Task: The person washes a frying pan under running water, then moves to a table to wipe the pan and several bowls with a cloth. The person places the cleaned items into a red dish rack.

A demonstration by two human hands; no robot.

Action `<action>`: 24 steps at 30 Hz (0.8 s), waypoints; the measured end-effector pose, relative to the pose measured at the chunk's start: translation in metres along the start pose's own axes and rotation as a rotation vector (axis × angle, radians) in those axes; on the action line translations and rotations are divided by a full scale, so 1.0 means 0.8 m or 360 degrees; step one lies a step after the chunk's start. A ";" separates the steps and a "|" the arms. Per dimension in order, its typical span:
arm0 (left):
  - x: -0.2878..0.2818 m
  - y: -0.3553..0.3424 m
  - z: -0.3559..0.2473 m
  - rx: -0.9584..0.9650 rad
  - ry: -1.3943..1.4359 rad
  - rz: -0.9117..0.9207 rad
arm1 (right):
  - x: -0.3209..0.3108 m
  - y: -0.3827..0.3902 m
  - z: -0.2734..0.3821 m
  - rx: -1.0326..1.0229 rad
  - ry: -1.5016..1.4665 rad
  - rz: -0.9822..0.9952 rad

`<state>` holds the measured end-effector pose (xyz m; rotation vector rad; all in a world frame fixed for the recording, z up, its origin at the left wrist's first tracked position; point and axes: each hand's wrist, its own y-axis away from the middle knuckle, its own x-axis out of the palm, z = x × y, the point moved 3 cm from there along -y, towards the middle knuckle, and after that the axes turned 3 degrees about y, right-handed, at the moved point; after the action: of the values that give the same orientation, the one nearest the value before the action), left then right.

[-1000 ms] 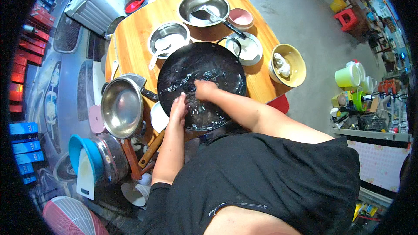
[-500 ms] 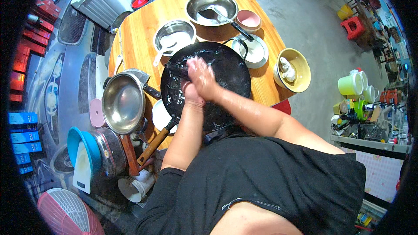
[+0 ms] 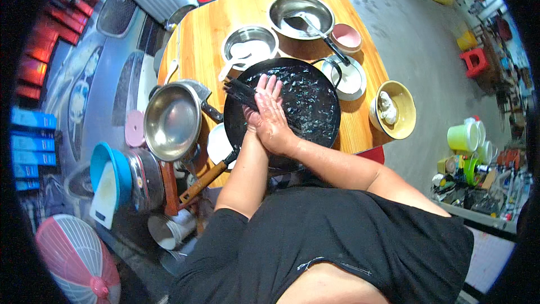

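"Head view: what's held, and why there?"

"Dark bundle (image 3: 239, 91), jutting from between the palms above the wet black wok (image 3: 332, 126), presumably so drips land inside. The wok sits toward the wooden table's (image 3: 194, 50) near edge, likely for reach."

"Hands?"

"Right hand (image 3: 271, 115) flat on top, fingers extended; left hand (image 3: 252, 127) mostly hidden beneath, its opening impossible to tell."

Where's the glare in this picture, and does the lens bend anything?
In the head view, white glare hits the floor beyond the table; the head view shows glints on the water in the black wok; the head view also looks fisheye-bowed, with black corners.
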<state>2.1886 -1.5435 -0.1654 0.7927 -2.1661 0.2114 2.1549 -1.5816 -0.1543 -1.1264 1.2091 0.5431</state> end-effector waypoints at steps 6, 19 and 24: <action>-0.007 0.005 0.030 -0.0358 0.0553 -0.0122 | 0.039 0.010 -0.014 0.0385 -0.0918 0.0166; -0.031 0.050 0.040 -0.0522 -0.1862 0.0215 | 0.080 0.004 -0.094 0.0448 -0.0413 0.1410; -0.037 0.095 0.004 -0.0473 -0.2661 0.0258 | 0.094 -0.007 -0.076 0.0568 -0.0385 0.1186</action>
<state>2.1551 -1.4706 -0.1810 0.6238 -3.6196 -1.0544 2.1568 -1.6543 -0.2184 -0.2686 1.4259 0.9456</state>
